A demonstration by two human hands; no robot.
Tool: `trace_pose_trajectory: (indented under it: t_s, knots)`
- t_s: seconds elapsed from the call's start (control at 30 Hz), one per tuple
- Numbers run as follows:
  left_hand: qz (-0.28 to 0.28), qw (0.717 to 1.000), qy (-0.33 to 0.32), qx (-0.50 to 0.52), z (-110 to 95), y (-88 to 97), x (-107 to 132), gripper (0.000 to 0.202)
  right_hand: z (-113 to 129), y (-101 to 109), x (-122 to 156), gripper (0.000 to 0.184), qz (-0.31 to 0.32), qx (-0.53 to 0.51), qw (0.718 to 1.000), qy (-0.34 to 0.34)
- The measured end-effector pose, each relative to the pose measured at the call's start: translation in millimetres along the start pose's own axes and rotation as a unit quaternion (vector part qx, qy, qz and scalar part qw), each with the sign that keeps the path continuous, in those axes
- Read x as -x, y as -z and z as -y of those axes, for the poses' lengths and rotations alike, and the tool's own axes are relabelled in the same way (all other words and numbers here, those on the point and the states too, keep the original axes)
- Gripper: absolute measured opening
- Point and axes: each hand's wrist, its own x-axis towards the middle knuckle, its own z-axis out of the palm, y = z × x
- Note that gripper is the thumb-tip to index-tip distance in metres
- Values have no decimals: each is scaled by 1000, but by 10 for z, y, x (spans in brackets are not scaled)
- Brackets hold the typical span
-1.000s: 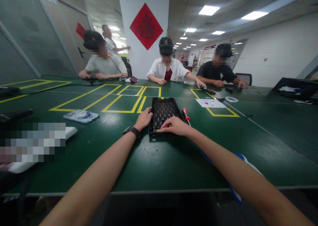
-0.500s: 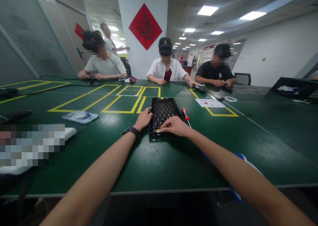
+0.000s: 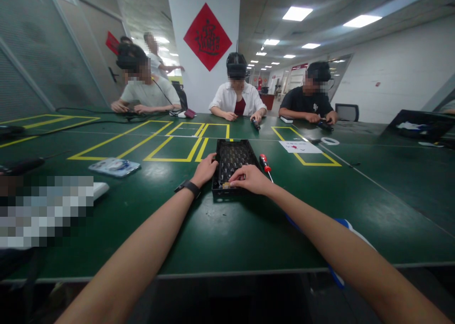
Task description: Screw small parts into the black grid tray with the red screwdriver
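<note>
A shallow black open case lies on the green table in front of me, its inside filled with dark, shiny bumps or pockets. My left hand grips the case's left wall, thumb near the rim. Over the case's near end, my right hand has its thumb and fingers pinched at a small yellowish piece in the near left corner. The fingers partly cover that piece, and its exact kind is too small to make out. Just right of the case lies a red and black screwdriver.
Left of the case are a phone and a blurred-out white object. A printed paper sheet and a white tape ring lie to the right. Yellow tape marks the tabletop. Several people sit opposite.
Both my hands stay nearly in place, the right fingers shifting slightly at the yellowish piece. The person opposite has drawn a dark handheld object from the right toward their middle.
</note>
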Motion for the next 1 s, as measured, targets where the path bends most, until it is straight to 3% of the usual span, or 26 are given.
trace_pose_trajectory:
  t_s: [1.0]
  knots:
    - [-2, 1000, -4, 6, -3, 6, 12, 49, -55, -26, -8, 21, 23, -15, 1000, -8]
